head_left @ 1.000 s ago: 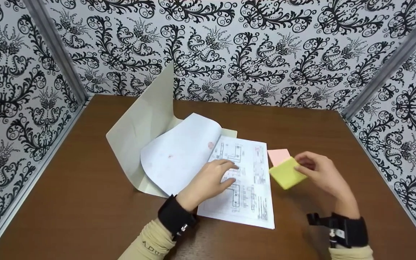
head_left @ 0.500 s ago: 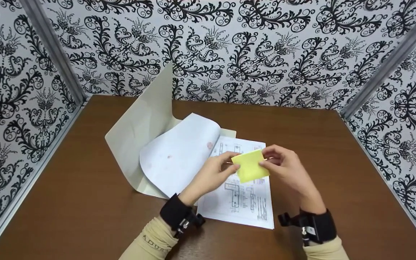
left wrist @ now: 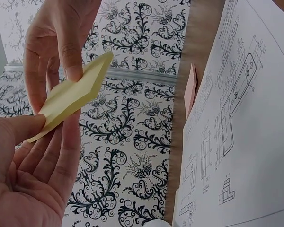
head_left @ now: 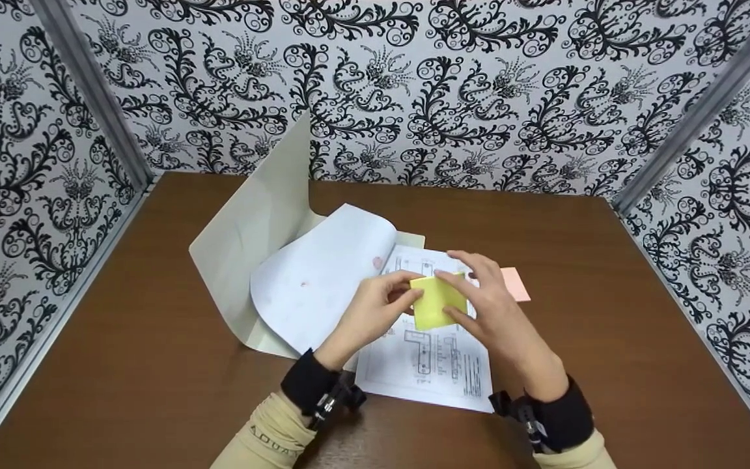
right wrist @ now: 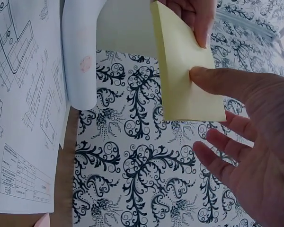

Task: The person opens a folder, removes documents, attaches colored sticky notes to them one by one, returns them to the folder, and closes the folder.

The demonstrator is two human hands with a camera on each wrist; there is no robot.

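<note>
A yellow pad of sticky notes (head_left: 432, 309) is held up in front of the drawing sheet (head_left: 414, 384). My left hand (head_left: 375, 312) pinches its left edge, thumb on the near face. At the opposite side my right hand (head_left: 499, 309) holds the pad too; in the right wrist view its thumb (right wrist: 217, 82) presses the face while some fingers (right wrist: 213, 161) spread below the pad's edge. The left wrist view shows the pad's thickness (left wrist: 92, 90) between both hands. A pink sticky-note pad (head_left: 515, 284) lies on the table, partly hidden behind my right hand.
An open cream folder (head_left: 254, 241) stands at the left with its cover raised. Turned-over pages (head_left: 323, 273) curl against it. The brown table (head_left: 609, 293) is bounded by patterned walls (head_left: 375, 98) at the back and sides.
The right hand has brought the yellow pad from beside the pink pad leftward over the drawing. The left hand, earlier loose above the sheet, now grips it. The right fingers have shifted on the pad.
</note>
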